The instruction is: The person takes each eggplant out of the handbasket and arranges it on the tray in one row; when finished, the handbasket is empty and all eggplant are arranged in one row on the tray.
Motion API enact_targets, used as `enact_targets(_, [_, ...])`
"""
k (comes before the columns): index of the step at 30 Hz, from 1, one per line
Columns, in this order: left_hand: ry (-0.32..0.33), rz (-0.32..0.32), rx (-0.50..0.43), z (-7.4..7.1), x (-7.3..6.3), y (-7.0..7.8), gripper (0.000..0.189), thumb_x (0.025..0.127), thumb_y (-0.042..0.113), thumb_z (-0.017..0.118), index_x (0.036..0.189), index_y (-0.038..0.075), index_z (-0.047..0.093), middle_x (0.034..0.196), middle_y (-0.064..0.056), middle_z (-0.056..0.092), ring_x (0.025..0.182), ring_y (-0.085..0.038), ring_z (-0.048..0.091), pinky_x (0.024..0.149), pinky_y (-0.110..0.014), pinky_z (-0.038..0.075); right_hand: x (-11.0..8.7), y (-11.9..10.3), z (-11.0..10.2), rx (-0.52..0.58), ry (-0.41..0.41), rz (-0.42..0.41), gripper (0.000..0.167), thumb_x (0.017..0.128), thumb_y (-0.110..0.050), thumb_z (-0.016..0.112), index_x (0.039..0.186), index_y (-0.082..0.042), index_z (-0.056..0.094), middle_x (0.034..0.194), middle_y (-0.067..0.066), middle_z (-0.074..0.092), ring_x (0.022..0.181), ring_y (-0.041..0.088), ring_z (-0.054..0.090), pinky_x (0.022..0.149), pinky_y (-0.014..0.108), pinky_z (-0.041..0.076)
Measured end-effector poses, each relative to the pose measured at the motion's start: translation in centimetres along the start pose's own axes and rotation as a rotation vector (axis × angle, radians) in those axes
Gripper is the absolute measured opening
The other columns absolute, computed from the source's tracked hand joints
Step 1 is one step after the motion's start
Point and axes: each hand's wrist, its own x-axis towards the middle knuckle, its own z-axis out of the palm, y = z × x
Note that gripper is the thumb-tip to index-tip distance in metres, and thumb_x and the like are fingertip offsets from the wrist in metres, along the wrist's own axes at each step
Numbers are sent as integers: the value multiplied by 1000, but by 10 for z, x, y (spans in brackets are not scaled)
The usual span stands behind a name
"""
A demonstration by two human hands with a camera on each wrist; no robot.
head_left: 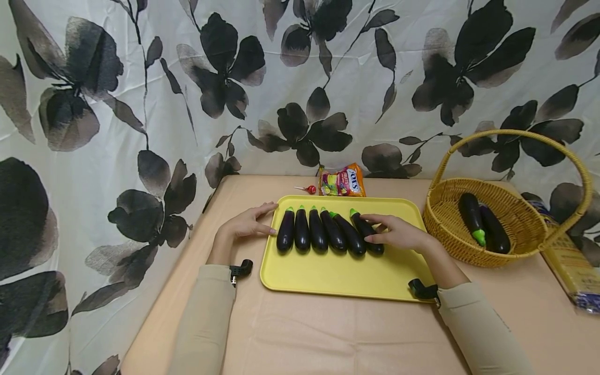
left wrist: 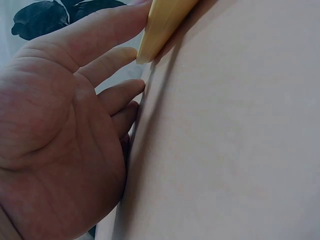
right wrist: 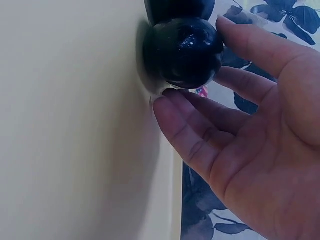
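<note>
Several dark eggplants (head_left: 319, 233) with green stem ends lie side by side on a yellow tray (head_left: 304, 276). My right hand (head_left: 398, 232) holds the rightmost eggplant (head_left: 362, 227), thumb and fingers bent about its upper right side. In the right wrist view, the rounded end of that eggplant (right wrist: 185, 52) sits beside the thumb and index finger, against another one. At the tray's left edge, my left hand (head_left: 246, 224) touches the rim with mostly straight fingers. The left wrist view has the thumb and index finger at the tray's corner (left wrist: 162, 30), with the palm (left wrist: 55, 120) facing the camera.
To the right stands a wicker basket (head_left: 450, 250) with a tall handle and two eggplants (head_left: 494, 229) inside. Behind the tray lie a candy bag (head_left: 342, 181) and a red lollipop (head_left: 311, 189). A yellow package (head_left: 569, 265) lies right of the basket. A floral curtain (head_left: 365, 99) hangs behind the table.
</note>
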Motion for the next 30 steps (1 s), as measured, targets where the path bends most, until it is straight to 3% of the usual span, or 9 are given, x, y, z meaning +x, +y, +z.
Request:
enact_targets(7, [0, 3, 11, 1, 1, 0, 96, 82, 34, 90, 162, 23, 39, 175, -5, 19, 164, -25, 6, 133, -49, 5, -4, -2, -5, -39, 34, 10, 68, 100, -29, 72, 155, 0, 45, 153, 28, 51, 121, 37, 63, 98, 48, 54])
enact_targets(13, [2, 10, 11, 1, 2, 0, 96, 82, 32, 90, 163, 21, 38, 175, -6, 19, 164, -25, 7, 133, -48, 6, -16, -12, -27, -35, 166, 5, 64, 102, -32, 69, 156, -8, 46, 153, 23, 52, 125, 37, 62, 99, 50, 53])
enact_targets(17, [6, 13, 14, 1, 3, -1, 96, 82, 33, 90, 162, 22, 39, 175, -6, 20, 164, -25, 7, 133, -48, 6, -30, -19, -47, -46, 276, -16, 60, 103, -29, 67, 157, -12, 47, 154, 18, 53, 126, 36, 61, 94, 29, 55])
enact_targets(21, [8, 9, 8, 1, 3, 0, 96, 82, 34, 90, 162, 22, 39, 175, -6, 19, 164, -25, 7, 133, -48, 6, -47, -26, -63, -52, 384, -5, 55, 104, -28, 65, 156, -15, 49, 154, 16, 53, 127, 34, 60, 87, 10, 48])
enact_targets(30, [1, -1, 11, 0, 1, 2, 95, 82, 32, 90, 162, 22, 39, 175, -5, 19, 164, -25, 7, 133, -48, 6, -76, -17, -85, -100, 559, 89, 56, 105, -36, 63, 156, -18, 49, 144, 13, 58, 109, -2, 52, 82, 3, 42])
